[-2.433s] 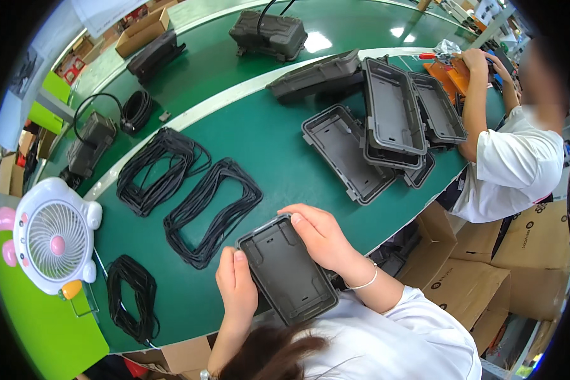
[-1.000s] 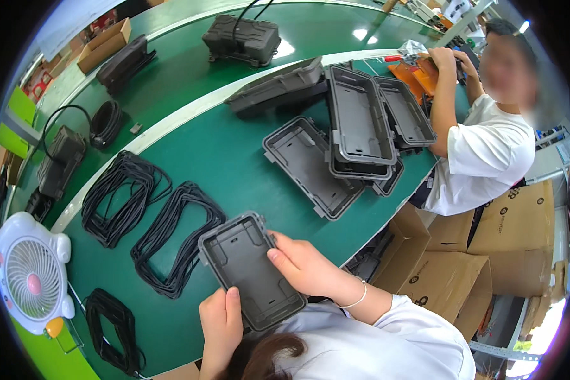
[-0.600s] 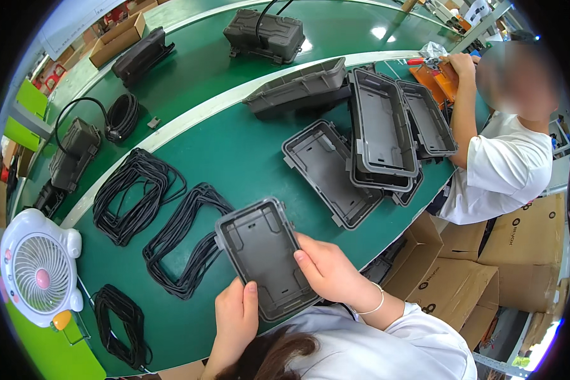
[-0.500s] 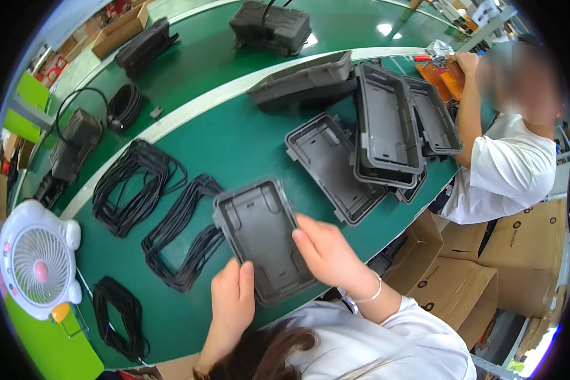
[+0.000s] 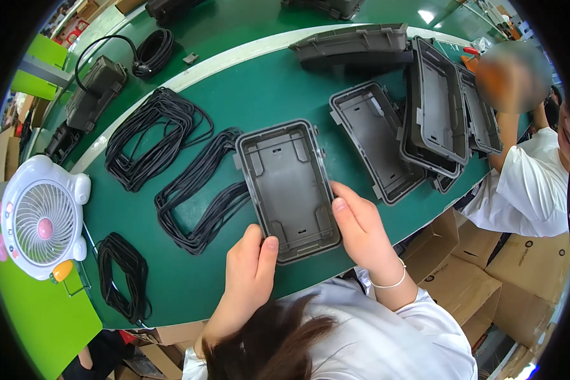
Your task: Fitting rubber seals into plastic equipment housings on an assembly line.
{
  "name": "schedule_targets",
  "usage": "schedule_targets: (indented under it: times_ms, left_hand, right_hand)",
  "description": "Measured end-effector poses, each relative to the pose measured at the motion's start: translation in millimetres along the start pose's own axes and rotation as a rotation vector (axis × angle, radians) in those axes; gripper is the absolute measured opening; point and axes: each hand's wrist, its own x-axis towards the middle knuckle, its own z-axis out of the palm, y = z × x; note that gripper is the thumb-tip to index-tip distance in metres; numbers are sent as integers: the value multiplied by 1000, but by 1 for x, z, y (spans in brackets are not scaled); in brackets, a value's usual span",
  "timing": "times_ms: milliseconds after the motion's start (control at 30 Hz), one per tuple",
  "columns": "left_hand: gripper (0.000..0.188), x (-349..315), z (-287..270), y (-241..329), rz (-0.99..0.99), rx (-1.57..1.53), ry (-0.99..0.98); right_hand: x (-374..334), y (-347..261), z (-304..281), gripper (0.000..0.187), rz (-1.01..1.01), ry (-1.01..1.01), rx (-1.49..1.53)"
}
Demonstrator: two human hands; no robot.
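A dark grey plastic box shell (image 5: 289, 190), rectangular with a raised rim, faces up with its hollow inside showing. My left hand (image 5: 250, 266) grips its lower left edge, thumb on the rim. On its right edge my right hand (image 5: 361, 229) is closed, thumb also on top; the fingers of both hands are partly hidden beneath. Left of the shell lie a coil of black cable (image 5: 199, 196) close to its edge and a larger coil (image 5: 139, 142) beyond. To the right sits another open shell (image 5: 380, 142) beside a stack of similar shells (image 5: 443, 101).
A white fan (image 5: 44, 221) stands at the left, near a small black cable coil (image 5: 121, 278). Closed boxes with cable (image 5: 98, 92) lie past the pale strip (image 5: 190, 76). A co-worker (image 5: 525, 177) sits at the right, above cardboard boxes (image 5: 462, 288).
My view has shifted, so the table's contents appear higher and further right. Both hands still hold the shell, which looks more upright in the picture. The co-worker's arm has moved.
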Motion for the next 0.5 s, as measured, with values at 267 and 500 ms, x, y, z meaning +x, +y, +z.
schedule_targets:
  times_ms: [267,500]
  left_hand:
    - [21,-7,2,-3,152,177,36]
    - [55,-8,6,-12,502,191,339]
  right_hand:
    - [-16,-8,0,32,3,-8,-211]
    - [-27,16,-8,43,-51,144,215]
